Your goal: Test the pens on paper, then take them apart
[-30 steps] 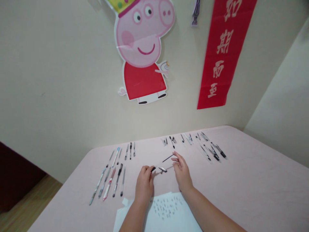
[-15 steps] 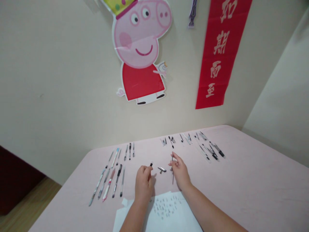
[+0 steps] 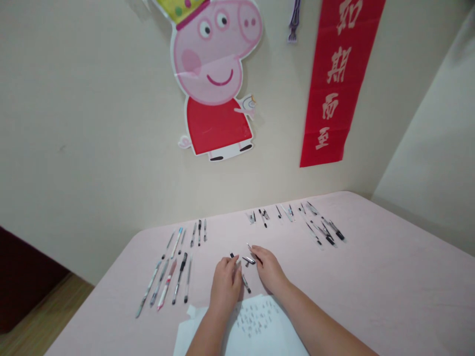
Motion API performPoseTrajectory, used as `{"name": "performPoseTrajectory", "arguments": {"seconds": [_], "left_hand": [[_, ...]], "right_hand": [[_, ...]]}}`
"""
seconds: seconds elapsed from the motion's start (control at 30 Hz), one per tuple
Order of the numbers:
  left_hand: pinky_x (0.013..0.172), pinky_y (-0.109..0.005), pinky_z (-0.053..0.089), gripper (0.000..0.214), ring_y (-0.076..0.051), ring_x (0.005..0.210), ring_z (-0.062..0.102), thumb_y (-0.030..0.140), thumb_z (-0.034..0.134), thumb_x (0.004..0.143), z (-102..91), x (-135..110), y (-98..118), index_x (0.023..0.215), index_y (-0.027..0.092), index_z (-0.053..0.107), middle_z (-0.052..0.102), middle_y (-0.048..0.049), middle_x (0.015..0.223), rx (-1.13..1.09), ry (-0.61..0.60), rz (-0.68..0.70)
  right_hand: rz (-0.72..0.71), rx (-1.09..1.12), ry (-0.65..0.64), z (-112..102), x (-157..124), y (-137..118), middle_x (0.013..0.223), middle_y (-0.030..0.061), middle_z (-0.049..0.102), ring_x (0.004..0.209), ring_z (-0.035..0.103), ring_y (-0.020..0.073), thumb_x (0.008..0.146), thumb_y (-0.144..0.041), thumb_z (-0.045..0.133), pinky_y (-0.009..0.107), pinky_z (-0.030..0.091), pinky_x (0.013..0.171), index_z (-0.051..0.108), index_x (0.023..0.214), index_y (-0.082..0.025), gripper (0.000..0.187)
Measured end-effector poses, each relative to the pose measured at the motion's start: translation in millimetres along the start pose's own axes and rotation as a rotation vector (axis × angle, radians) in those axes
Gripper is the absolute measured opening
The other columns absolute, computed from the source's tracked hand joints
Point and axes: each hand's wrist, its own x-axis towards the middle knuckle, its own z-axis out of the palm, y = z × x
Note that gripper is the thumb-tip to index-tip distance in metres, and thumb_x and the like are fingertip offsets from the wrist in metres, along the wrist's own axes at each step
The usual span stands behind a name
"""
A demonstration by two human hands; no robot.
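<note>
My left hand [image 3: 226,281] is closed on a pen barrel [image 3: 246,284]. One dark end comes out below its fingers, and another dark end shows above the fingertips; the middle is hidden. My right hand [image 3: 270,269] pinches a thin, slender pen part [image 3: 250,246] whose light tip points up and left; the rest is hidden by the fingers. Between the hands, a small dark and silver pen piece [image 3: 248,260] with a clip-like bit lies on the pink table, close to the right fingertips. A written-on sheet of paper [image 3: 256,336] lies under my forearms.
Several whole pens [image 3: 168,284] lie in two rows at the left of the pink table [image 3: 389,277]. Along the back right are several groups of loose pen parts [image 3: 328,232]. The wall [image 3: 111,148] rises behind the table's far edge.
My right hand has moved left, and its thin part has tilted from upright to slanting. My left hand has turned slightly inward, and the lower end of its pen barrel now shows.
</note>
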Motion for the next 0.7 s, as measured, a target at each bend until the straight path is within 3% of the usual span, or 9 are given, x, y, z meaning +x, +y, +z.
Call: {"name": "performPoseTrajectory", "arguments": {"seconds": [0.4, 0.57, 0.7], "left_hand": [[0.085, -0.041, 0.044, 0.040, -0.023, 0.092, 0.054, 0.022, 0.040, 0.084, 0.5, -1, -3, 0.122, 0.014, 0.052, 0.057, -0.0103, 0.095, 0.091, -0.032, -0.037], [0.082, -0.041, 0.046, 0.028, -0.023, 0.089, 0.056, 0.016, 0.040, 0.081, 1.7, 1, -7, 0.102, 0.016, 0.058, 0.059, -0.0084, 0.090, 0.003, 0.052, -0.040], [0.078, -0.039, 0.047, 0.020, -0.021, 0.084, 0.059, 0.017, 0.040, 0.079, 2.8, 4, -14, 0.089, 0.018, 0.057, 0.061, -0.0064, 0.084, -0.076, 0.115, -0.107]], "right_hand": [[-0.002, -0.032, -0.068, -6, -4, -13, 0.112, 0.0110, 0.064, 0.106, 0.055, 0.0218, 0.073, -0.005, 0.046, 0.039, 0.039, 0.098, 0.067, 0.106, -0.016, 0.040], [-0.007, -0.004, -0.133, -6, -7, -24, 0.116, 0.0125, 0.060, 0.109, 0.052, 0.0231, 0.074, -0.015, 0.054, 0.038, 0.038, 0.099, 0.065, 0.109, -0.015, 0.037], [-0.052, -0.024, -0.207, -9, -10, -35, 0.123, 0.0139, 0.055, 0.115, 0.047, 0.0251, 0.071, -0.023, 0.062, 0.039, 0.035, 0.101, 0.061, 0.116, -0.015, 0.046]]}}
